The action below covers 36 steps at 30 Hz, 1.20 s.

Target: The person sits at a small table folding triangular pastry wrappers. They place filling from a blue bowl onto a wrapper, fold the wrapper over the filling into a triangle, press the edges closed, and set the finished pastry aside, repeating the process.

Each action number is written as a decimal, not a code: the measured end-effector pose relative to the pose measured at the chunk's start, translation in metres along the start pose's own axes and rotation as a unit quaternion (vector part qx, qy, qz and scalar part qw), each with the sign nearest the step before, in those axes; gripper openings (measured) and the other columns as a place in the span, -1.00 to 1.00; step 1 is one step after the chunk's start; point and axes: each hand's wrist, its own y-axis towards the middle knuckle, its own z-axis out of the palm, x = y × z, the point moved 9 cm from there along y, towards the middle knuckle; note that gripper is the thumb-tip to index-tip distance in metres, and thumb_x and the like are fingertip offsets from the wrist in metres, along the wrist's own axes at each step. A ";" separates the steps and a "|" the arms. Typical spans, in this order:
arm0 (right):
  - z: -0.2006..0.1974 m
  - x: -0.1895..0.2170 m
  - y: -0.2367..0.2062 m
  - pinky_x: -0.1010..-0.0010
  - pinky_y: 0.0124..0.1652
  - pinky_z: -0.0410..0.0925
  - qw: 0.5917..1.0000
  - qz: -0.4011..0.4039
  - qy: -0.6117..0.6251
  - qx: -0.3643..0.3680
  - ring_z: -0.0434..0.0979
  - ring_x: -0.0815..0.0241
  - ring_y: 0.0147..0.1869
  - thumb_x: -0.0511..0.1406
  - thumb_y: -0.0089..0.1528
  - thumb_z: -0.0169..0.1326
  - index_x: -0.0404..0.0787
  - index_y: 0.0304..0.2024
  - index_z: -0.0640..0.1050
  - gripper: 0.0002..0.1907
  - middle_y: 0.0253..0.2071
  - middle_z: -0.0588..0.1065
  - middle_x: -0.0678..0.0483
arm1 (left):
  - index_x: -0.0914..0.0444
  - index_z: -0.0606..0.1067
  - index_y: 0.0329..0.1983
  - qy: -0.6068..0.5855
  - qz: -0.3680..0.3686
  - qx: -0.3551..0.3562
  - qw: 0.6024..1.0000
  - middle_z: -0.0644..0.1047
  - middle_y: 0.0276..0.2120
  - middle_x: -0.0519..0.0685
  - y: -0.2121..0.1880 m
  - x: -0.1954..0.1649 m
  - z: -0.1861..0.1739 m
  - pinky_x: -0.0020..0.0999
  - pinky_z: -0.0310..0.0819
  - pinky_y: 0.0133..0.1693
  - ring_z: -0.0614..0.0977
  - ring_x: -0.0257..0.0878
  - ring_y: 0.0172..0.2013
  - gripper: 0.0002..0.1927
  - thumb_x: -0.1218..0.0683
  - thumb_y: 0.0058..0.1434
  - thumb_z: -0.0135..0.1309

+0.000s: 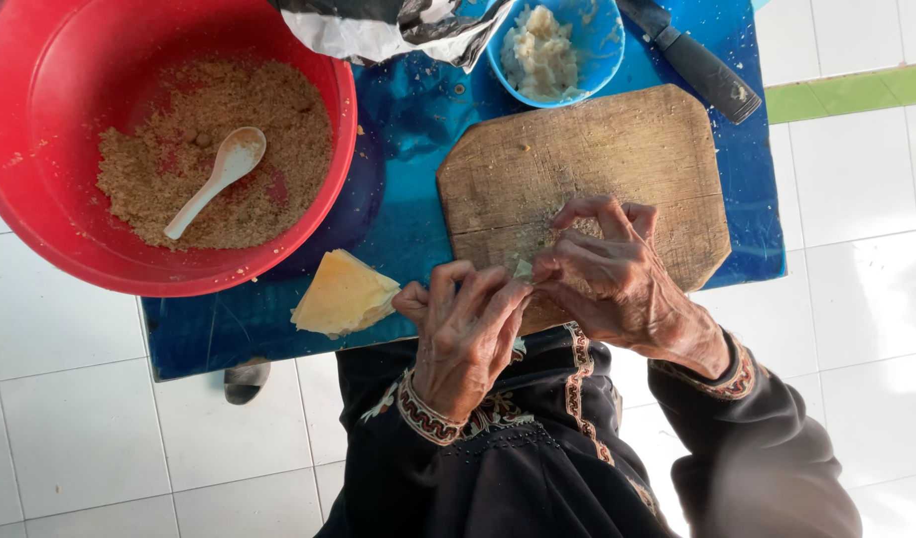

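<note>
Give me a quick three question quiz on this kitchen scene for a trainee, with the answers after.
1. True or false: the white spoon lies in the red bowl of brown crumbs.
2. What sits above the wooden board? A) blue bowl of pale mash B) a kettle C) a plate
3. What do the left hand and right hand pinch together?

Key: 1 true. 2 A. 3 a small pale wrapper, over the board's near edge; its filling is hidden.
</note>
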 end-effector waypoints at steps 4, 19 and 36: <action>-0.004 0.008 -0.010 0.04 0.13 0.04 0.998 -0.023 -0.042 -0.051 0.35 -0.01 0.21 -0.25 0.11 0.36 -0.08 -0.18 0.67 -0.76 -0.17 0.57 0.24 | 0.17 0.58 0.02 0.031 0.008 0.009 0.999 0.53 -0.01 -0.16 -0.002 0.003 -0.003 -0.02 0.07 0.01 0.44 -0.12 0.01 -0.67 0.16 0.17 0.30; 0.001 -0.002 -0.009 -0.05 0.15 0.00 0.997 0.010 -0.062 -0.042 0.34 0.04 0.23 -0.19 0.13 0.35 -0.03 -0.21 0.67 -0.79 -0.23 0.54 0.29 | 0.19 0.56 0.04 0.008 -0.023 -0.005 1.000 0.48 0.04 -0.12 -0.001 0.006 0.004 -0.03 0.11 0.09 0.41 -0.06 0.06 -0.67 0.21 0.19 0.27; 0.004 0.022 -0.024 -0.09 0.15 0.03 0.971 0.005 -0.222 -0.086 0.24 -0.10 0.26 -0.10 0.17 0.22 0.11 0.11 0.66 -0.58 0.13 0.46 0.24 | 0.14 0.56 0.19 0.159 0.007 -0.031 0.987 0.40 0.21 -0.25 -0.010 0.015 0.009 -0.05 0.04 0.12 0.33 -0.13 0.10 -0.61 -0.02 0.32 0.27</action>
